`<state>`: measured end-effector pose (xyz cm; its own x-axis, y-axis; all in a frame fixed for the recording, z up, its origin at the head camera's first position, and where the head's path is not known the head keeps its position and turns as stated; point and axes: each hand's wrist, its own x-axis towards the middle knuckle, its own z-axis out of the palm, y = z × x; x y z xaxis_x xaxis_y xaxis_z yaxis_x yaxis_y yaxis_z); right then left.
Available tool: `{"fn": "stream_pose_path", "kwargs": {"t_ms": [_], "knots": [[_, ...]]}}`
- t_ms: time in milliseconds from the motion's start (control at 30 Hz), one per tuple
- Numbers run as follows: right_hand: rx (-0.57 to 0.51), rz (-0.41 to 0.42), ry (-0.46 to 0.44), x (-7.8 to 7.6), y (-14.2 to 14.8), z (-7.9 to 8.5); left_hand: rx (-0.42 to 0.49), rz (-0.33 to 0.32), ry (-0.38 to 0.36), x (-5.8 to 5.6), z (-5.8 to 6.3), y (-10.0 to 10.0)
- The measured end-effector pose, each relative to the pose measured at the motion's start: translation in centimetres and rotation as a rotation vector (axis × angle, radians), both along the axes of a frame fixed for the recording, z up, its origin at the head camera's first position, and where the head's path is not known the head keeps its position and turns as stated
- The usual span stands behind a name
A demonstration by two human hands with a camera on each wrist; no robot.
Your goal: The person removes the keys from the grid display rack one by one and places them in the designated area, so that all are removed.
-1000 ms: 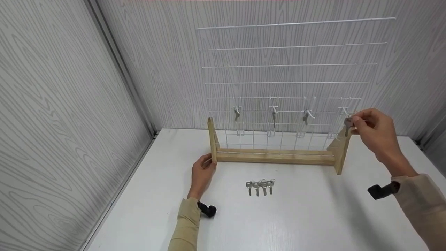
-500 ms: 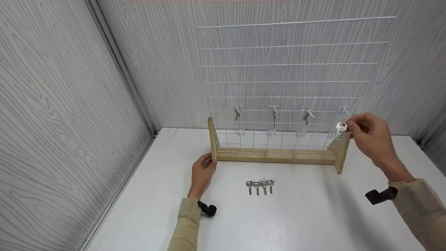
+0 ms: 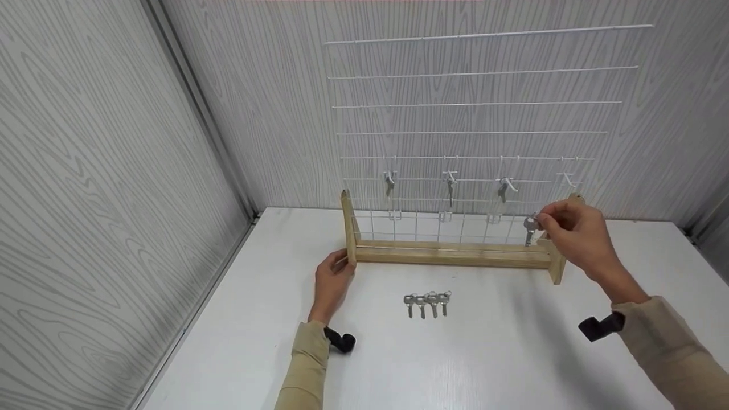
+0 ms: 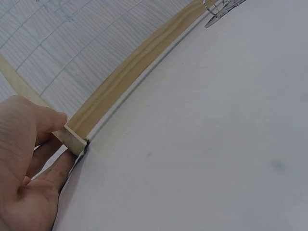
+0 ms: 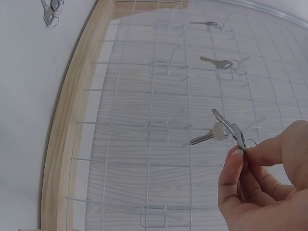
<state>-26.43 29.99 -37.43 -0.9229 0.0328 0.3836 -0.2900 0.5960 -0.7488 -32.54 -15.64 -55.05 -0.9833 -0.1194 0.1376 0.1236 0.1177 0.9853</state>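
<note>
My right hand (image 3: 578,236) pinches a silver key (image 3: 530,224) by its head between thumb and fingertips. It is in front of the right end of a white wire grid rack (image 3: 472,132). The right wrist view shows this held key (image 5: 236,131) with its blade pointing up and left. My left hand (image 3: 333,285) grips the wooden left upright (image 3: 348,228) of the rack low down, its thumb (image 4: 53,119) on one side and fingers beneath. Three keys hang on upper hooks, at left (image 3: 389,185), in the middle (image 3: 450,191) and further right (image 3: 504,191).
Several keys with rings (image 3: 427,302) lie in a row on the white table (image 3: 398,364) before the rack's wooden base bar (image 3: 450,256). A white hook (image 3: 568,179) juts out at the far right. Grey wood-grain panels (image 3: 273,102) stand behind and at the left.
My right hand, still pinching the key, has moved left and down, away from the far-right hook. My left hand remains on the wooden upright.
</note>
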Motion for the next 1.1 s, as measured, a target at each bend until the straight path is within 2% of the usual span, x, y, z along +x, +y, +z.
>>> {"fn": "stream_pose_path", "kwargs": {"t_ms": [267,600,867,1100], "knots": [[-0.005,0.044,-0.032,-0.5,-1.5,-1.3,-0.012,0.004,0.003,0.1,0.1,0.1],[-0.063,0.136,-0.037,-1.5,-2.7,-3.2,-0.036,0.017,0.016,0.1,0.1,0.0],[-0.044,0.131,-0.102,-1.4,-4.2,-4.7,-0.040,0.011,0.041,0.0,-0.1,0.0],[-0.059,0.145,-0.138,-1.1,-5.6,-7.3,-0.020,0.005,0.035,-0.1,-0.3,-0.1]]}}
